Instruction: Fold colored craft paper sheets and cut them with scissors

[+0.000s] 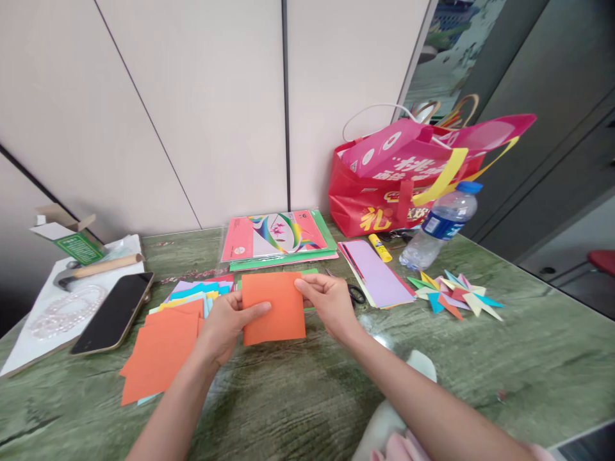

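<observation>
An orange square paper sheet (273,307) is held up just above the green table (298,397). My left hand (228,323) grips its left edge, thumb lying across the front. My right hand (327,301) pinches its upper right corner. To the left lies a fanned stack of coloured sheets (166,342) with orange ones on top. Black scissors (356,295) peek out just right of my right hand.
A phone (114,312), a hammer (98,267), a bead bracelet (62,312) and a small box (72,237) sit at the left. Behind are paper packs (276,237), lilac sheets (377,272), a glue stick (380,248), a water bottle (439,224), a red bag (408,179) and folded paper stars (454,294).
</observation>
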The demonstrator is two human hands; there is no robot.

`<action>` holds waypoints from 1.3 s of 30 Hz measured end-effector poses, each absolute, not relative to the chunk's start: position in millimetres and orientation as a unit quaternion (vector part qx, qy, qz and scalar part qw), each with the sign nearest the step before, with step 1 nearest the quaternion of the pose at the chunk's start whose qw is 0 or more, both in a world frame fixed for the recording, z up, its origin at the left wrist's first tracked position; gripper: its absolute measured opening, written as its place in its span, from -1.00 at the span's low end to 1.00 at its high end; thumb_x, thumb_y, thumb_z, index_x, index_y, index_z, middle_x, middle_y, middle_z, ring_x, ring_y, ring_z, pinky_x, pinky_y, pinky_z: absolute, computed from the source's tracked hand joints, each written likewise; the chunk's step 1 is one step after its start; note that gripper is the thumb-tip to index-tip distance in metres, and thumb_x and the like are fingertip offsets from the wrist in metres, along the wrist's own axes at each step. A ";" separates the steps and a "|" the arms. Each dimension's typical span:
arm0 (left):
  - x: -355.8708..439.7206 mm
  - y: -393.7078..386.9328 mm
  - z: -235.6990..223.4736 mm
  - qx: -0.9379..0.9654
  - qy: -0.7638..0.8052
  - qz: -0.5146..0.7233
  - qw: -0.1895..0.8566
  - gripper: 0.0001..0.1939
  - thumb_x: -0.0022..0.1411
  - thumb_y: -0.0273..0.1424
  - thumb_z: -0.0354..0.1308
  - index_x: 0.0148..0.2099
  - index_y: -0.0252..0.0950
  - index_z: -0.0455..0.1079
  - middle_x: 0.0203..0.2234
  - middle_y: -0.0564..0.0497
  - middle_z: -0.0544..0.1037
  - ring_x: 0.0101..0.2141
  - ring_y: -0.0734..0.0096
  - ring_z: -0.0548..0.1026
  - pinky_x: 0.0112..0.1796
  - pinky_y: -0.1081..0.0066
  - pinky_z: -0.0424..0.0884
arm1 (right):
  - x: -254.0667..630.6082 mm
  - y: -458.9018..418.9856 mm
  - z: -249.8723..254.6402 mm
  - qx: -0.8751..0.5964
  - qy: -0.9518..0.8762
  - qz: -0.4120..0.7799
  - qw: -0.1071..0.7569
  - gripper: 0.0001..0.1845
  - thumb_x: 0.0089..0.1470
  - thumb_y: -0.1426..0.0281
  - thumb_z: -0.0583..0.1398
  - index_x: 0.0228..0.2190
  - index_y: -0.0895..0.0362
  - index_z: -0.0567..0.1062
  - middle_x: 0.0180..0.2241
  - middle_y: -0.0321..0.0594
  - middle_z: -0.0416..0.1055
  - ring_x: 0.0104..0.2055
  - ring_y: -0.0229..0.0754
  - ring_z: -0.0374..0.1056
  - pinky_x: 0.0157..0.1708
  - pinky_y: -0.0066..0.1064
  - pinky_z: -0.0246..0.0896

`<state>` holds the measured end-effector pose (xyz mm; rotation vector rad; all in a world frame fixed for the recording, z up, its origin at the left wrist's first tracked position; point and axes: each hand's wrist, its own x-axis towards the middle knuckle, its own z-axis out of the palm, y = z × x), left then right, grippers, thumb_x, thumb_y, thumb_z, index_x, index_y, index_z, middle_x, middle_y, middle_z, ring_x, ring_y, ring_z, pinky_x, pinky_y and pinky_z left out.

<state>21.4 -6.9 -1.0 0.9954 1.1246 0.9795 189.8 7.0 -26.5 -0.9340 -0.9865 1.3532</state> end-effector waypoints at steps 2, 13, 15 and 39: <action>20.7 -6.1 -2.1 0.424 0.488 0.430 0.631 -0.65 -0.17 -0.40 0.30 -0.25 -0.39 0.44 -0.37 -0.10 0.58 -0.36 0.20 0.53 -0.28 0.27 0.43 | 189.6 6.9 -26.5 -0.401 -0.421 0.580 0.571 -0.72 -0.23 0.23 0.27 -0.46 0.17 0.52 -0.52 -0.21 0.52 -0.50 -0.15 0.42 -0.50 -0.35 0.35; 20.3 -5.8 -2.5 0.404 0.499 0.432 0.633 -0.65 -0.20 -0.42 0.31 -0.27 -0.41 0.44 -0.42 -0.11 0.58 -0.39 0.18 0.53 -0.33 0.26 0.46 | 190.0 6.8 -24.7 -0.410 -0.400 0.600 0.559 -0.74 -0.26 0.25 0.28 -0.50 0.18 0.51 -0.52 -0.21 0.52 -0.51 -0.16 0.42 -0.56 -0.41 0.33; 20.0 -5.1 -3.2 0.407 0.497 0.429 0.635 -0.66 -0.19 -0.42 0.31 -0.27 -0.41 0.44 -0.42 -0.11 0.58 -0.39 0.18 0.53 -0.32 0.26 0.46 | 190.0 6.6 -24.2 -0.409 -0.393 0.604 0.559 -0.75 -0.27 0.26 0.29 -0.50 0.18 0.51 -0.53 -0.21 0.52 -0.52 -0.17 0.42 -0.57 -0.42 0.32; 19.6 -4.5 -0.8 0.401 0.513 0.458 0.606 -0.59 -0.26 -0.41 0.34 -0.26 -0.40 0.44 -0.41 -0.12 0.58 -0.35 0.14 0.53 -0.35 0.28 0.47 | 191.6 9.6 -21.6 -0.398 -0.412 0.619 0.537 -0.69 -0.22 0.23 0.26 -0.38 0.15 0.49 -0.46 -0.24 0.52 -0.49 -0.22 0.42 -0.58 -0.46 0.33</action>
